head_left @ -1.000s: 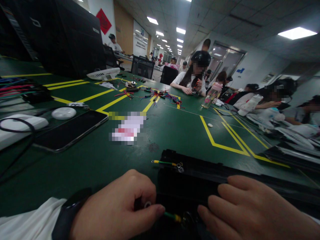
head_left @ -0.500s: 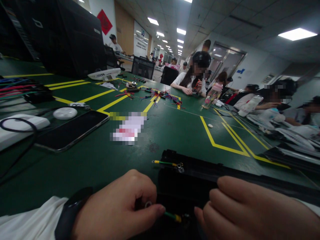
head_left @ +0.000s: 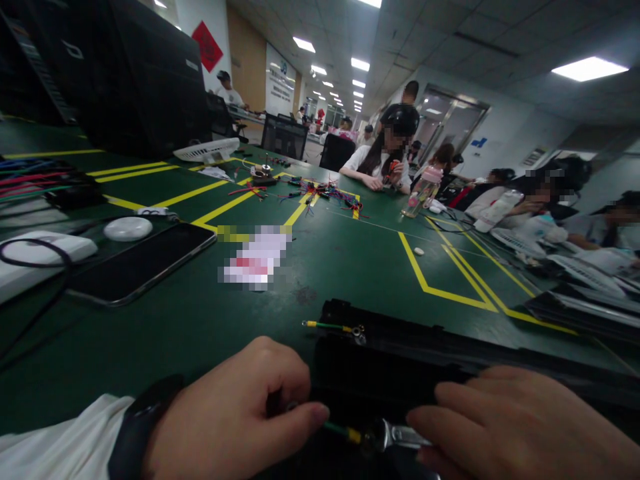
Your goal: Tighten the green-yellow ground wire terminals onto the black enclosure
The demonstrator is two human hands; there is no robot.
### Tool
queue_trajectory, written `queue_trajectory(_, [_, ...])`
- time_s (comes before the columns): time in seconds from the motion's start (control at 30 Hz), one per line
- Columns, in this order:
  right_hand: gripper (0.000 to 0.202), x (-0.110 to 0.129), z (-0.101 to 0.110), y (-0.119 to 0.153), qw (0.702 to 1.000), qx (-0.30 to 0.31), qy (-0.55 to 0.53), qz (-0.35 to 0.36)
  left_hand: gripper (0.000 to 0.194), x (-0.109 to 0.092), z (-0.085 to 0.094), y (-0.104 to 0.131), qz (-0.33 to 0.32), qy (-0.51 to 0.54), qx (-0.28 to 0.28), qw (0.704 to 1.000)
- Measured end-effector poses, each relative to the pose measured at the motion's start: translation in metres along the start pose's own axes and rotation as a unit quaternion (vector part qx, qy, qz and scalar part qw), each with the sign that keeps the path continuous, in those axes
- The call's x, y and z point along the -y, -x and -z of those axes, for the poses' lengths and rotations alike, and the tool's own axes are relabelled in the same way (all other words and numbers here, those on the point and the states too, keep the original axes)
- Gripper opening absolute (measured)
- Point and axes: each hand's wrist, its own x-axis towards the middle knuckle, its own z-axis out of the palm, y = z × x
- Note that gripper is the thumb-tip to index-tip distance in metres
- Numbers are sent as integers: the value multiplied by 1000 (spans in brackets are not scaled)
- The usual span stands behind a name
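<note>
A green wire (head_left: 336, 430) with a yellow-sleeved end is pinched between the thumb and curled fingers of the left hand (head_left: 235, 417) at the near edge of a green desk (head_left: 200, 320), just over the front of a long black housing (head_left: 400, 373) that lies across the desk. A black band is worn on the left wrist, below a white sleeve. The right hand (head_left: 505, 430) is closed around a metal tool (head_left: 400, 437), whose shiny tip is held against the terminal at the wire's yellow end. A second green wire (head_left: 333, 327) with a ring terminal is seen lying at the housing's far left corner, apart from both hands.

To the left, a dark phone (head_left: 140, 261) is laid flat on the desk beside a round white puck (head_left: 128, 228) and a white box (head_left: 35, 257) with a black cable looped over it. A bundle of coloured wires (head_left: 325, 192) is scattered near the yellow floor-style markings taped across the desk. Farther off, a clear bottle (head_left: 419, 195) with a pink cap is stood upright near a seated person (head_left: 383, 163) in a white shirt, and other people are seated along the right side under ceiling lights.
</note>
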Motion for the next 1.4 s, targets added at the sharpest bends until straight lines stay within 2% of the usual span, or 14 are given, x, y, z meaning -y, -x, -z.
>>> queue_trajectory(0.13, [23, 7, 4, -5, 1000, 8, 28, 10, 37, 0, 0, 0, -15, 1, 1, 1000])
queue_trajectory(0.4, [45, 7, 2, -11, 997, -24, 48, 47, 34, -1, 0, -1, -20, 9, 8, 1000])
queue_trajectory(0.67, [23, 12, 2, -16, 982, 13, 173, 79, 28, -3, -1, 0, -5, 21, 13, 1000])
queue_trajectory(0.83, [19, 10, 4, -17, 982, 12, 166, 92, 28, -1, -2, 1, -11, 25, 7, 1000])
queue_trajectory(1.07, [10, 5, 9, -14, 988, -4, 97, 121, 29, 0, -2, 0, -14, 34, 1, 999])
queue_trajectory(1.13, [18, 5, 10, -15, 985, 13, 107, 137, 30, 0, -2, 0, -8, 31, -4, 999])
queue_trajectory(1.27, [20, 3, 13, -17, 981, 20, 122, 149, 38, 1, 1, -4, -8, 49, -47, 998])
queue_trajectory(1.33, [18, 0, 13, -15, 987, 13, 104, 123, 39, 4, 4, -7, -3, 68, -95, 993])
queue_trajectory(1.4, [18, -3, 11, -9, 995, 5, 71, 71, 30, 10, 6, -12, 10, 66, -146, 987])
